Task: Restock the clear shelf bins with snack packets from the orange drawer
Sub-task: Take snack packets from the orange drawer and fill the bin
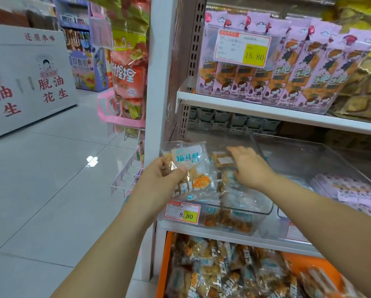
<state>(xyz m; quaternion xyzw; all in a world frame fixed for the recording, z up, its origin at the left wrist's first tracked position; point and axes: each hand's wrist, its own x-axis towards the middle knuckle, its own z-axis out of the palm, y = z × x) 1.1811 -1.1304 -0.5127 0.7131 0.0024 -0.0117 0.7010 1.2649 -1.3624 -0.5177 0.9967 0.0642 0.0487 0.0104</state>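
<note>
My left hand (pixel 166 172) pinches a clear snack packet (pixel 191 168) with a white and blue label, holding it upright at the left front corner of the clear shelf bin (pixel 264 208). My right hand (pixel 249 166) reaches into that bin, palm down, with its fingers on the packets (pixel 221 159) lying inside; whether it grips one is hidden. Below the shelf, the orange drawer (pixel 165 263) stands open, filled with several similar snack packets (pixel 227 269).
A yellow 8.80 price tag (pixel 183 212) hangs on the bin front. A second clear bin (pixel 330 168) with pink packets sits to the right. Pink snack packs (pixel 287 78) fill the shelf above. A white shelf post (pixel 156 82) and tiled aisle floor (pixel 51 168) lie left.
</note>
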